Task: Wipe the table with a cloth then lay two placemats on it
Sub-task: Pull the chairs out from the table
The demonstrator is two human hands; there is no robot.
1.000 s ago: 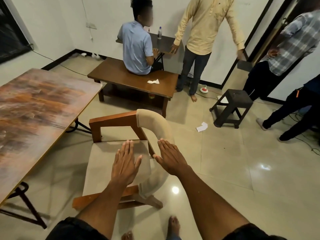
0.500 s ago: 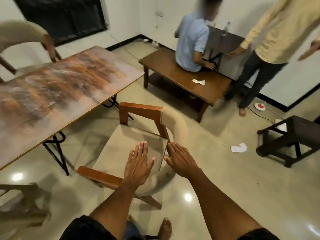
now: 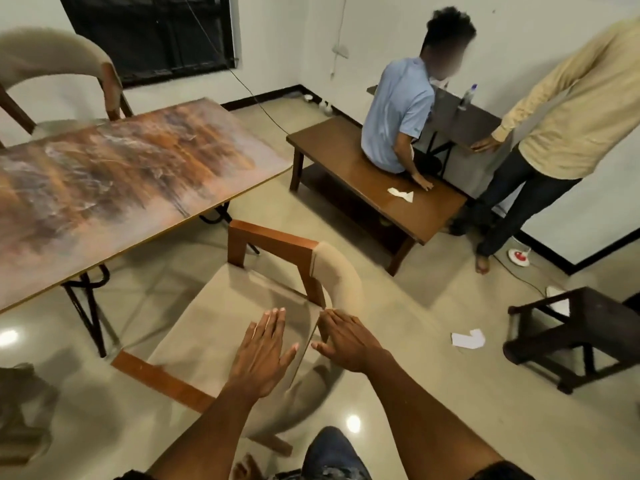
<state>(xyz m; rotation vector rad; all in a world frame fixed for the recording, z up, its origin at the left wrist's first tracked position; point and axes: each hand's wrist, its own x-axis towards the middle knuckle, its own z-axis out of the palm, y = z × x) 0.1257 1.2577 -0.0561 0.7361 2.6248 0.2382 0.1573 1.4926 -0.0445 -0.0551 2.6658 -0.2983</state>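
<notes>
Head view: both hands are spread flat with fingers extended, holding nothing; the left hand is over the chair seat, the right hand at its padded backrest. The patterned desk lies bare to the left. No cloth or placemats show. Best to find the cloth first, then wipe edge to edge.

Both hands flat, apparently empty.

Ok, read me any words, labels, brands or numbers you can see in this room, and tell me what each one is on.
None can be read.
Bottle on the dark desk: any label is too small and blurred.
Paper on the floor: looks blank.
Paper scrap on the brown bench: no print visible.
</notes>
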